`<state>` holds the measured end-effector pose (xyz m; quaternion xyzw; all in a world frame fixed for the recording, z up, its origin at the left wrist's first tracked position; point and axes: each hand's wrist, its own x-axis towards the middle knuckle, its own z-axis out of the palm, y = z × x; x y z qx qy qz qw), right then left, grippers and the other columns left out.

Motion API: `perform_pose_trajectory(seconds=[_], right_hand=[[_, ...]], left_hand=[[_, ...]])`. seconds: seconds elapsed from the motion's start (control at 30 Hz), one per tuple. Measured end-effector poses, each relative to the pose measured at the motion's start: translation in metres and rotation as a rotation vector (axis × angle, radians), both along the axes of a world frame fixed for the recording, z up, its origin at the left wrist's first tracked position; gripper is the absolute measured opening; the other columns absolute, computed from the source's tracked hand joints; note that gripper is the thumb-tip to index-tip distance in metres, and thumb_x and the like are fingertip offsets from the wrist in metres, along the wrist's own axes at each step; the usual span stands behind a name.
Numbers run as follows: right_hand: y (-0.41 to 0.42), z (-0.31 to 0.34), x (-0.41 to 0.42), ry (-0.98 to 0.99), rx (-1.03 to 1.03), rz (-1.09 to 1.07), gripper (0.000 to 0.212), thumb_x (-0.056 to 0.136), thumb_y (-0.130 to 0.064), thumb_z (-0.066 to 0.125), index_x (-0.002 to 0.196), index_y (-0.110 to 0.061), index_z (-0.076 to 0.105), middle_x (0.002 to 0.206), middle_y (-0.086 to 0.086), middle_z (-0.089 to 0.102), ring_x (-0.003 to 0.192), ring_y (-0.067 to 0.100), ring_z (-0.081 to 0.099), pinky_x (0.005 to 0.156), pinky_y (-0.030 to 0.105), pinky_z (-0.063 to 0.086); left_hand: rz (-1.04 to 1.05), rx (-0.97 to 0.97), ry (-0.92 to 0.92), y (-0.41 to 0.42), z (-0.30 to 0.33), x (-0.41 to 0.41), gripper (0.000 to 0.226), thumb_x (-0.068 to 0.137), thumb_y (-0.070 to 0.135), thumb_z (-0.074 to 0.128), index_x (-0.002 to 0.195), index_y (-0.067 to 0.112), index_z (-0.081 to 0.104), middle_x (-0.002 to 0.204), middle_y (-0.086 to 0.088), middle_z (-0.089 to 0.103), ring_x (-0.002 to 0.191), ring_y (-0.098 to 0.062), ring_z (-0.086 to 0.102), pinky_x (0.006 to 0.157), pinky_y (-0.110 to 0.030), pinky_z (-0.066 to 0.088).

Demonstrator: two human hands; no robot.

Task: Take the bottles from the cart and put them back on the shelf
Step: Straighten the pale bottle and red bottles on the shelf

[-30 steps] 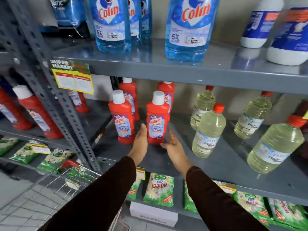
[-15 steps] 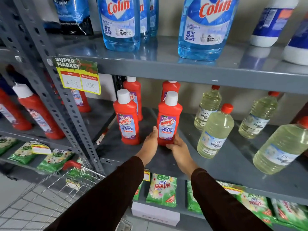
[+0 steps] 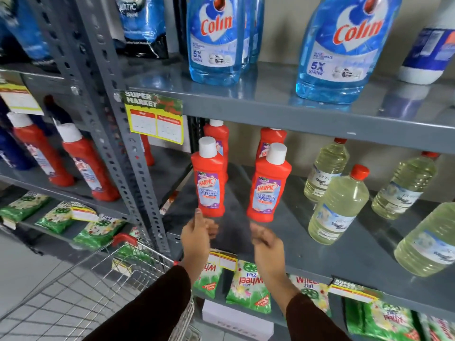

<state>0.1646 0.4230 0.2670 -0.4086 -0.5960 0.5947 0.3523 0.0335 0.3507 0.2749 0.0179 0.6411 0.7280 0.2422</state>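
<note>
Both hands hover empty just in front of the grey metal middle shelf [image 3: 320, 247], fingers loosely curled and blurred, so the exact finger pose is hard to read. The left hand [image 3: 197, 236] has a fingertip at the base of the left red plastic Harpic bottle with a white cap [image 3: 209, 178]; whether it touches cannot be told. The right hand [image 3: 267, 242] sits just below the right red plastic Harpic bottle with a white cap [image 3: 269, 185], apart from it. Dark brown sleeves cover both forearms and run off the bottom edge.

Both front bottles stand upright on the shelf, long axis vertical, caps up, labels facing the camera. Behind each stands another red bottle, mostly hidden, its top cut off by the shelf above. To the right stand clear bottles of pale yellow liquid with red caps [image 3: 337, 205], the rightmost cropped by the frame edge. Above, large blue Colin bottles [image 3: 214, 40] lose their tops at the upper edge. A yellow price tag [image 3: 155, 119] hangs from the upper shelf; its writing is illegible. The wire shopping cart with a red handle [image 3: 103, 279] is at lower left, its contents not visible.
</note>
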Motion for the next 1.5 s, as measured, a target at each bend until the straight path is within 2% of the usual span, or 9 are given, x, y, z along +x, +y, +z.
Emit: perform_pose_trajectory(seconds=[0.07,0.13,0.2,0.3,0.4,0.6,0.87,1.03,1.5], right_hand=[[-0.005,0.004,-0.023,-0.045,-0.004,0.151,0.044,0.088,0.012,0.049,0.128,-0.004,0.058,0.126,0.002,0.061,0.121,0.016,0.056,0.106,0.031,0.043],[-0.003,0.011,-0.048,-0.034,-0.026,0.205,0.054,0.087,0.013,0.051,0.138,-0.006,0.049,0.134,-0.003,0.052,0.128,0.012,0.047,0.111,0.032,0.038],[0.001,0.017,-0.074,-0.038,-0.02,0.228,0.065,0.084,0.016,0.053,0.143,-0.008,0.04,0.136,-0.005,0.045,0.129,0.011,0.042,0.114,0.035,0.034],[0.004,0.02,-0.1,-0.025,0.003,0.288,0.073,0.078,0.02,0.053,0.143,-0.01,0.039,0.14,0.002,0.05,0.129,0.016,0.047,0.114,0.039,0.035],[0.001,0.018,-0.114,-0.034,0.039,0.306,0.071,0.077,0.019,0.053,0.14,-0.013,0.045,0.136,0.007,0.058,0.123,0.017,0.054,0.111,0.038,0.04],[-0.006,0.016,-0.126,-0.097,0.067,0.324,0.077,0.078,0.014,0.054,0.143,-0.025,0.042,0.137,0.0,0.059,0.125,0.015,0.054,0.11,0.037,0.041],[-0.015,0.018,-0.134,-0.061,0.044,0.275,0.077,0.079,0.019,0.048,0.145,-0.019,0.038,0.139,0.003,0.056,0.127,0.017,0.052,0.11,0.036,0.042],[-0.018,0.017,-0.136,-0.049,0.039,0.261,0.077,0.079,0.02,0.048,0.145,-0.017,0.037,0.138,0.003,0.056,0.123,0.013,0.053,0.096,0.014,0.046],[-0.019,0.016,-0.135,-0.052,0.001,0.254,0.071,0.085,0.013,0.05,0.146,-0.02,0.035,0.14,0.005,0.054,0.126,0.019,0.052,0.11,0.04,0.041]], left_hand=[[0.057,-0.009,0.023,-0.005,0.002,-0.02,0.043,0.097,0.042,0.046,0.093,0.005,0.066,0.098,-0.018,0.07,0.089,-0.03,0.063,0.08,-0.039,0.05],[-0.014,-0.046,0.063,-0.004,0.01,-0.035,0.048,0.094,0.049,0.046,0.119,0.011,0.063,0.132,-0.013,0.06,0.118,-0.027,0.056,0.103,-0.039,0.041],[-0.102,-0.069,0.124,-0.001,0.019,-0.047,0.052,0.1,0.041,0.039,0.141,0.01,0.045,0.143,-0.004,0.047,0.132,-0.018,0.043,0.108,-0.026,0.028],[-0.23,-0.102,0.141,0.011,0.028,-0.059,0.057,0.101,0.045,0.026,0.144,0.01,0.041,0.146,-0.003,0.044,0.13,-0.015,0.042,0.109,-0.027,0.029],[-0.223,-0.091,0.035,0.021,0.029,-0.07,0.06,0.101,0.047,0.023,0.133,0.007,0.054,0.134,-0.006,0.056,0.116,-0.02,0.054,0.094,-0.026,0.038],[-0.269,-0.193,0.011,0.022,0.031,-0.09,0.063,0.1,0.049,0.017,0.139,0.01,0.047,0.145,-0.013,0.049,0.131,-0.028,0.048,0.1,-0.029,0.034],[-0.367,-0.24,0.082,0.007,0.033,-0.092,0.058,0.101,0.048,0.016,0.144,0.017,0.04,0.149,-0.008,0.044,0.135,-0.024,0.042,0.09,-0.023,0.028],[-0.375,-0.253,0.12,0.006,0.029,-0.096,0.058,0.1,0.051,0.017,0.143,0.019,0.041,0.149,-0.009,0.045,0.134,-0.025,0.044,0.092,-0.025,0.029],[-0.394,-0.242,0.161,0.003,0.026,-0.095,0.057,0.099,0.053,0.021,0.142,0.021,0.041,0.146,-0.006,0.049,0.13,-0.024,0.048,0.099,-0.031,0.035]])
